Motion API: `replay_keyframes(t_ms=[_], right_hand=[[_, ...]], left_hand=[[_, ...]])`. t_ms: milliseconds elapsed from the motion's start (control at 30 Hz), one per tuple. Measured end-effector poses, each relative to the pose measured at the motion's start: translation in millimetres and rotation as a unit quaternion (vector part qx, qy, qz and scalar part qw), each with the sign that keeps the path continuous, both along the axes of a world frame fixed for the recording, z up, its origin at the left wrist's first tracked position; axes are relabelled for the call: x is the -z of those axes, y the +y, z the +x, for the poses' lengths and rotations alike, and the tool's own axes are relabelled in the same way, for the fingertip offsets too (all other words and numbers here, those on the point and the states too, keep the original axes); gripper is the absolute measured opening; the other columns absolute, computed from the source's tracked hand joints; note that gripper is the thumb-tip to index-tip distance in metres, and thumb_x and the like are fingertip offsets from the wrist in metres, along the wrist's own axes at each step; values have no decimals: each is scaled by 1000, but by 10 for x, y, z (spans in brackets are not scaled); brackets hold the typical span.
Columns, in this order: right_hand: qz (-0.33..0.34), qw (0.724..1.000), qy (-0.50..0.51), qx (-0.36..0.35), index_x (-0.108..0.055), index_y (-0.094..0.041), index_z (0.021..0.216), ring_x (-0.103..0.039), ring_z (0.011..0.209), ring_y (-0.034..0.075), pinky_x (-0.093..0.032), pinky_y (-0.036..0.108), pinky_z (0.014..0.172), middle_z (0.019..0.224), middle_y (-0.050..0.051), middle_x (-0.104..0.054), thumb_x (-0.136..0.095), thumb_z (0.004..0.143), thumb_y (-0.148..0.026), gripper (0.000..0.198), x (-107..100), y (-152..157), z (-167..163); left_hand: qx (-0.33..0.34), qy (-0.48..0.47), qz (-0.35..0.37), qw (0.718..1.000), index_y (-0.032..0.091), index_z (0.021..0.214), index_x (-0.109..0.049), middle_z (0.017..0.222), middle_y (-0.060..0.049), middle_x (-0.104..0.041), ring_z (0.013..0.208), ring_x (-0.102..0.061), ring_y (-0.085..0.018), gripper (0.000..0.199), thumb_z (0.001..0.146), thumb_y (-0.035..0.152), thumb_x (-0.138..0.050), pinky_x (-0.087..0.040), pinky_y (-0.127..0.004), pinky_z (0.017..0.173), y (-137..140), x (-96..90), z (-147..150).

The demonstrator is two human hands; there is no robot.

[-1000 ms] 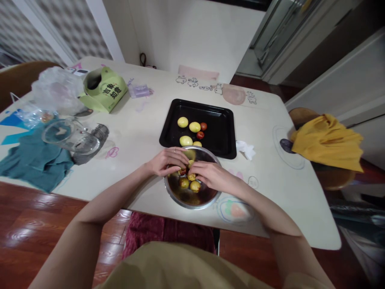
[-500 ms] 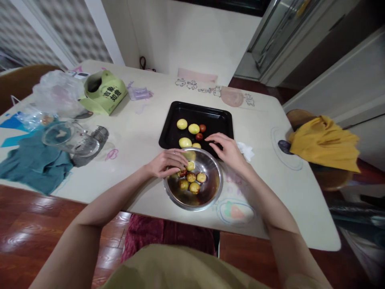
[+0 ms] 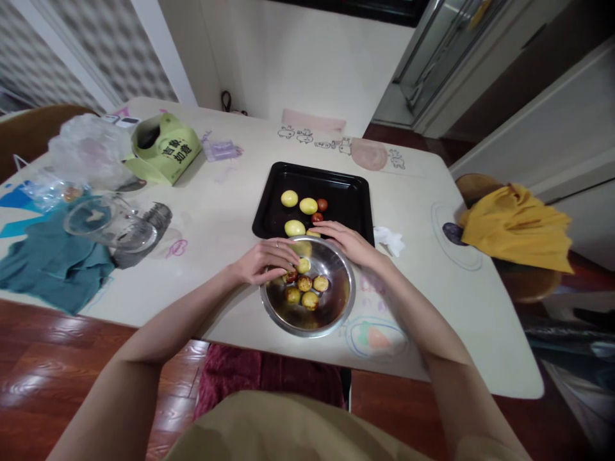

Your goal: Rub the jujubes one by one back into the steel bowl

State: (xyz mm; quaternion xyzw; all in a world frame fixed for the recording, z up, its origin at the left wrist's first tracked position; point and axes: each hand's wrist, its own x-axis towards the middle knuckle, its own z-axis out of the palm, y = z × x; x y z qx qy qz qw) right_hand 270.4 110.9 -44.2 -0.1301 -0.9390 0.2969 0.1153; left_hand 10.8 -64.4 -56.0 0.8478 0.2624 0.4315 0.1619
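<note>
A steel bowl (image 3: 342,301) stands near the table's front edge, holding several small yellow fruits (image 3: 310,300) with brown patches. My left hand (image 3: 266,260) lies over its left rim, fingers bent inward and thumb beside a reddish fruit (image 3: 289,276). Whether it also touches that fruit is unclear. My right hand (image 3: 344,242) reaches over the bowl's far rim, fingers stretched toward a yellow fruit (image 3: 313,233) partly hidden behind the rim. On the black tray (image 3: 346,198) behind lie smooth yellow fruits (image 3: 308,205) and two small red ones (image 3: 321,205).
A crumpled white tissue (image 3: 390,241) lies right of the tray. On the left are a glass jug (image 3: 108,221), a teal cloth (image 3: 52,269), a clear plastic bag (image 3: 89,150) and a green carton (image 3: 166,150). A yellow cloth (image 3: 516,227) hangs over a chair at the right.
My right hand has moved left and slightly toward me, from above the tray's right part to the bowl's far rim. My left hand has stayed in place.
</note>
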Motion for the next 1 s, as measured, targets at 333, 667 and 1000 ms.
replay_keyframes(t_ms=[333, 667, 1000], right_hand=[[6, 1000, -16, -8, -67, -33, 141, -59, 145, 24, -50, 50, 121, 153, 6, -63, -47, 108, -22, 40, -87, -62, -21], [-19, 1000, 10, 14, -67, -21, 123, -71, 119, 28, -57, 47, 105, 127, 12, -74, -60, 104, -29, 22, -103, 61, 50], [-38, 999, 9, -25, -69, -23, 134, -66, 131, 27, -52, 52, 115, 135, 13, -71, -54, 106, -28, 32, -35, 117, 60]], left_hand=[[-2, -6, -9, 1000, 19, 113, -81, 111, -14, -84, 109, -81, -27, 32, 108, 34, -53, -56, -51, 116, -8, 1, 7], [1, -5, -3, 1000, 18, 112, -80, 111, -14, -84, 110, -81, -27, 31, 108, 32, -53, -55, -51, 116, 0, 5, 4], [-3, -4, -7, 1000, 19, 112, -81, 111, -13, -84, 110, -81, -27, 31, 108, 33, -53, -55, -49, 116, -7, -9, 7]])
